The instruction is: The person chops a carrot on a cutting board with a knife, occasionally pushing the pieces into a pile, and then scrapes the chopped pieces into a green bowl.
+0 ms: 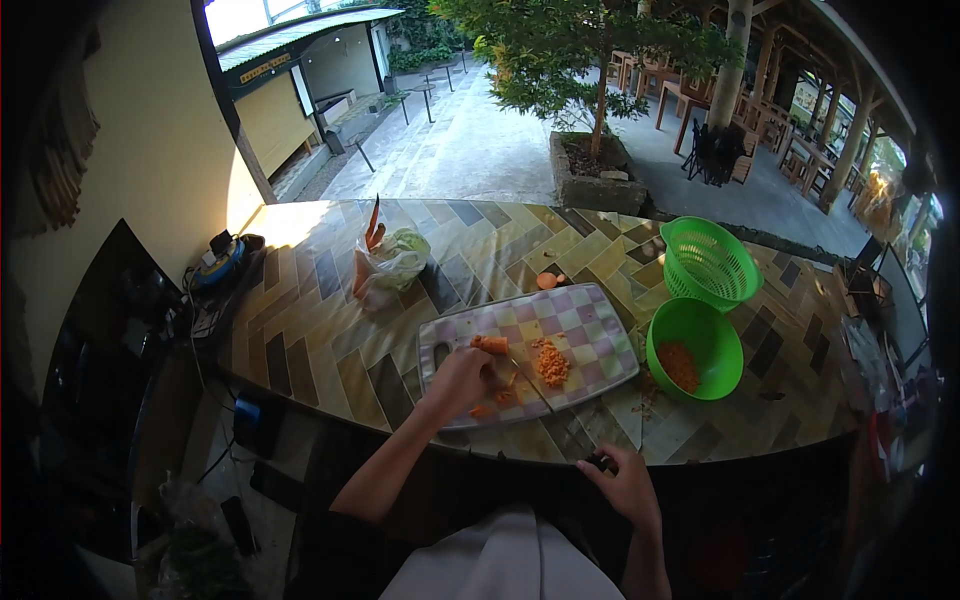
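Observation:
A checkered cutting board (590,315) lies near the table's front edge. My right hand (625,485) grips the black handle of a knife (535,388), whose blade slants over the board toward my left hand. My left hand (465,380) is closed, fingers curled down at the board beside the blade, on a piece of carrot (513,380) that is mostly hidden. Just beyond those fingers lies a thick carrot chunk (489,344). Small carrot pieces lie nearer me, below the left hand. To the right of the blade sits a pile of diced carrot (551,364).
Right of the board, a green bowl (725,350) holds orange bits, with a green colander (712,265) behind it. A plastic bag (395,262) with carrots stands at the back left. An orange-brown round piece (546,281) lies behind the board. Cables and devices (215,262) line the left edge.

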`<action>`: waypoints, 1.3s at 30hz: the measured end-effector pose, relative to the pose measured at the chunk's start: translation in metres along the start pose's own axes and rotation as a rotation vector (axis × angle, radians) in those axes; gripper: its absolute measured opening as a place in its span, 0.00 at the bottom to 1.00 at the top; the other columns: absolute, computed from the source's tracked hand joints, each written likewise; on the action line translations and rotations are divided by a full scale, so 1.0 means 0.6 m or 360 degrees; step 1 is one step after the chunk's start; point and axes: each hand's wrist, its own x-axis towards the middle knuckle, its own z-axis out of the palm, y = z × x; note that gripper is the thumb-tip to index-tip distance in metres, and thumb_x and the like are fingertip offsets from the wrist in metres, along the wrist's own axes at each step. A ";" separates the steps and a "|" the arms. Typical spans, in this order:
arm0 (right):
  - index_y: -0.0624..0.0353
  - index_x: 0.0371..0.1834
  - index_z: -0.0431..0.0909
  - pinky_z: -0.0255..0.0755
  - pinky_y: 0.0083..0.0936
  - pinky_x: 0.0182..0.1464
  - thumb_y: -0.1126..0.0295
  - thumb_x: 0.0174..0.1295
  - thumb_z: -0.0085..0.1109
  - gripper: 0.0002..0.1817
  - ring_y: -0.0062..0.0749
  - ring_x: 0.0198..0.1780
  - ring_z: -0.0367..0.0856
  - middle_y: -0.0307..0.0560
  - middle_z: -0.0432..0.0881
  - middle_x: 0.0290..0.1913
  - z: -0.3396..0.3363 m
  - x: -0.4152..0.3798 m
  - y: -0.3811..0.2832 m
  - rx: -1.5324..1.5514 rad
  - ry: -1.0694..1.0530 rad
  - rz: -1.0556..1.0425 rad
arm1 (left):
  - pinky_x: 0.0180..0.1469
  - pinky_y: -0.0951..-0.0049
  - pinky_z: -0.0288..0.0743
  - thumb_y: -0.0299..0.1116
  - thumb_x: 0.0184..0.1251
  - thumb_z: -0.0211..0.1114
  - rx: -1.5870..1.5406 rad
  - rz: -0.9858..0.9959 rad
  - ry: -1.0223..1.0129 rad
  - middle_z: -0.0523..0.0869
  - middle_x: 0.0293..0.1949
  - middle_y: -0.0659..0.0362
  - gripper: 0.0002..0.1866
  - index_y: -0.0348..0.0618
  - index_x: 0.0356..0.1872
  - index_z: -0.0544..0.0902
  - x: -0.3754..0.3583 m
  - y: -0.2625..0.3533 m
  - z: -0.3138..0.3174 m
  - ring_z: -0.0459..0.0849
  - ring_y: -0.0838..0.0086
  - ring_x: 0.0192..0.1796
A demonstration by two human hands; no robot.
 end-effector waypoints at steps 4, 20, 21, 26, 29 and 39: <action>0.69 0.38 0.79 0.68 0.31 0.31 0.56 0.59 0.70 0.22 0.35 0.25 0.75 0.56 0.77 0.24 -0.001 -0.007 0.011 -0.0002 0.0026 0.0016 | 0.39 0.64 0.79 0.23 0.50 0.72 -0.0087 0.0006 -0.0051 0.87 0.29 0.47 0.07 0.32 0.31 0.86 0.008 -0.008 0.008 0.89 0.57 0.34; 0.68 0.39 0.80 0.69 0.31 0.31 0.55 0.60 0.70 0.23 0.33 0.25 0.76 0.54 0.77 0.22 0.000 -0.007 0.012 -0.0008 -0.0060 0.0093 | 0.43 0.73 0.81 0.19 0.53 0.70 -0.0395 -0.0123 -0.0144 0.91 0.33 0.54 0.12 0.37 0.40 0.90 0.010 -0.026 -0.032 0.90 0.73 0.37; 0.68 0.39 0.80 0.69 0.31 0.31 0.55 0.60 0.70 0.23 0.34 0.25 0.76 0.54 0.77 0.22 0.000 -0.007 0.011 -0.0005 -0.0064 0.0101 | 0.43 0.73 0.81 0.20 0.53 0.71 -0.0346 -0.0124 -0.0178 0.91 0.34 0.54 0.12 0.39 0.41 0.90 0.010 -0.027 -0.034 0.90 0.74 0.37; 0.68 0.39 0.80 0.69 0.32 0.31 0.55 0.60 0.70 0.23 0.36 0.25 0.76 0.55 0.78 0.22 -0.001 -0.007 0.012 -0.0043 -0.0064 0.0091 | 0.41 0.68 0.80 0.22 0.51 0.72 -0.0147 -0.0026 -0.0220 0.90 0.32 0.51 0.13 0.39 0.41 0.90 0.005 -0.026 -0.029 0.89 0.66 0.35; 0.68 0.38 0.80 0.70 0.32 0.32 0.55 0.60 0.70 0.23 0.37 0.25 0.78 0.56 0.78 0.23 0.000 -0.006 0.015 -0.0025 -0.0054 0.0055 | 0.40 0.67 0.79 0.22 0.51 0.72 -0.0128 0.0056 -0.0245 0.89 0.31 0.50 0.13 0.39 0.41 0.90 0.007 -0.021 -0.029 0.89 0.63 0.34; 0.68 0.38 0.80 0.72 0.33 0.34 0.54 0.60 0.70 0.23 0.42 0.28 0.82 0.59 0.81 0.26 -0.002 -0.010 0.011 -0.0018 -0.0086 0.0096 | 0.41 0.69 0.81 0.23 0.48 0.71 -0.0157 0.0171 -0.0384 0.88 0.30 0.49 0.14 0.35 0.39 0.88 0.015 -0.021 -0.025 0.89 0.64 0.34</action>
